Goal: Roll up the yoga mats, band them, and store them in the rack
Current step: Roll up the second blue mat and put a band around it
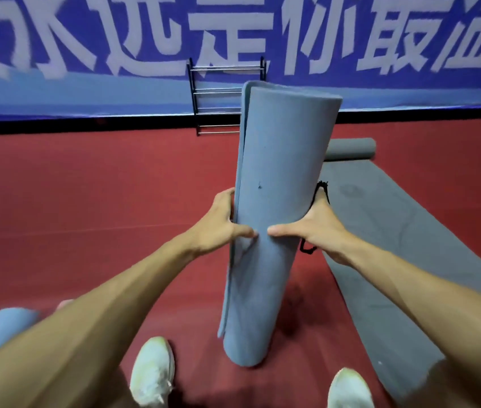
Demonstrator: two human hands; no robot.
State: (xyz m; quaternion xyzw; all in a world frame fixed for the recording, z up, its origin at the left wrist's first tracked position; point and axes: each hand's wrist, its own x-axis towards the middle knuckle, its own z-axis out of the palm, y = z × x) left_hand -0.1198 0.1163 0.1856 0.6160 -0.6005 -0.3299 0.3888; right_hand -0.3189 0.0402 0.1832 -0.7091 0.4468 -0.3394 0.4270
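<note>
A rolled blue-grey yoga mat (277,178) stands on end on the red floor (86,187), just ahead of the person's white shoes (152,372). Its long axis runs nearly upright, the lower end resting on the floor and the upper end tipped a little to the right and away, toward the wall. The mat's loose outer edge runs down its left side, not lying fully flat against the roll. Both hands clasp the roll around its middle: the left hand (218,222) wraps it from the left, the right hand (315,228) from the right, and their thumbs almost meet across the front. A black band (323,189) is caught at the right hand – it shows above the fingers and again below the wrist – and is not around the mat. Behind the mat's top, a black and metal rack (218,92) stands against a blue banner (380,54). To the right a grey mat (380,231) lies partly unrolled on the floor, its far end still rolled. Another blue roll (0,328) lies at lower left.
</note>
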